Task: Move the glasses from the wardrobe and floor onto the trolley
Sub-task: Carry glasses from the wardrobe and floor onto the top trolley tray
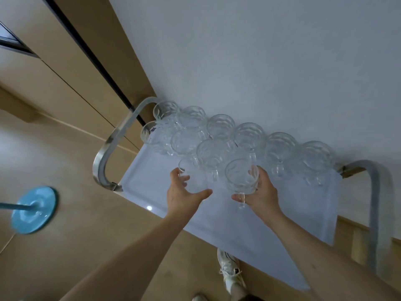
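Two glass mugs are held over the white top of the trolley (227, 224), one in each hand. The left hand (181, 196) is wrapped around a mug (192, 177), with the thumb stretched out to the right under its base and the fingers curled against its left side. The right hand (261, 192) is closed around a second mug (242, 178), the fingers behind its right side and the thumb near the handle, which points towards the near edge. Whether either mug is resting on the top or is just above it cannot be told.

Behind the held mugs, more glasses (221, 135) are gathered along the far edge of the trolley top, against the white wall (260, 51). One row runs from the far left corner towards the far right corner, and a second, shorter row stands in front of it on the left half. The glasses are packed close, many touching. The near half of the top is bare white surface.

A curved metal handle (115, 140) is seen at the left end of the trolley, and another (373, 205) at the right end. A blue round base (33, 210) on a pole lies on the beige floor, well to the left of the trolley. A white shoe (230, 270) is visible below the near edge. Beige wardrobe panels (65, 61) fill the upper left.
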A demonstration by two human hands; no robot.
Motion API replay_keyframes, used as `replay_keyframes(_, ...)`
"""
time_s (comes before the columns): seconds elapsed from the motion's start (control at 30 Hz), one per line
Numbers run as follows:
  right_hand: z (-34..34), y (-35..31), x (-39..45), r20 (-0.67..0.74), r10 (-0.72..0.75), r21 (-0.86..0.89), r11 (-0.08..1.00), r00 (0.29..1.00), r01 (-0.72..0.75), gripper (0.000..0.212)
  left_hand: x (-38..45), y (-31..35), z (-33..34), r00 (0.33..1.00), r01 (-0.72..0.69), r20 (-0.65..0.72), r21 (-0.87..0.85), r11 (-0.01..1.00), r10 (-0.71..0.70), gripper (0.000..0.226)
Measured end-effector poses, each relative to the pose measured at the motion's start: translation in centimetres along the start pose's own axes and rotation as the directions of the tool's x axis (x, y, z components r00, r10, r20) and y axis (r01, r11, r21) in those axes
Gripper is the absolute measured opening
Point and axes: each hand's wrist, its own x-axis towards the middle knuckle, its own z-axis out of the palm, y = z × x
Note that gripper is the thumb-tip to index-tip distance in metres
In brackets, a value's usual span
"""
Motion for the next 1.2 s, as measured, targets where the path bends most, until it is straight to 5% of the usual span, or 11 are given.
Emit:
replay_keyframes(0.4,1.3,1.0,1.9,-0.081,-0.045,0.105,0.993,0.996,0.053,0.100,1.3,-0.1,1.4,1.000,-0.009,-0.030,0.004,1.000,0.009,0.089)
replay_keyframes(0.9,1.2,1.2,3.2,-0.173,-0.080,-0.120,0.991,0.982,0.060,0.102,2.6,-0.9,0.7,0.999,-0.037,0.021,0.021,0.999,0.036,0.088)
replay_keyframes(1.2,0.4,1.9,1.3,-0.204,-0.084,-0.306,0.952,0.975,0.018,0.063,3.7,-2.1,-0.8,0.982,-0.118,0.149,-0.019,0.993,0.120,0.088)
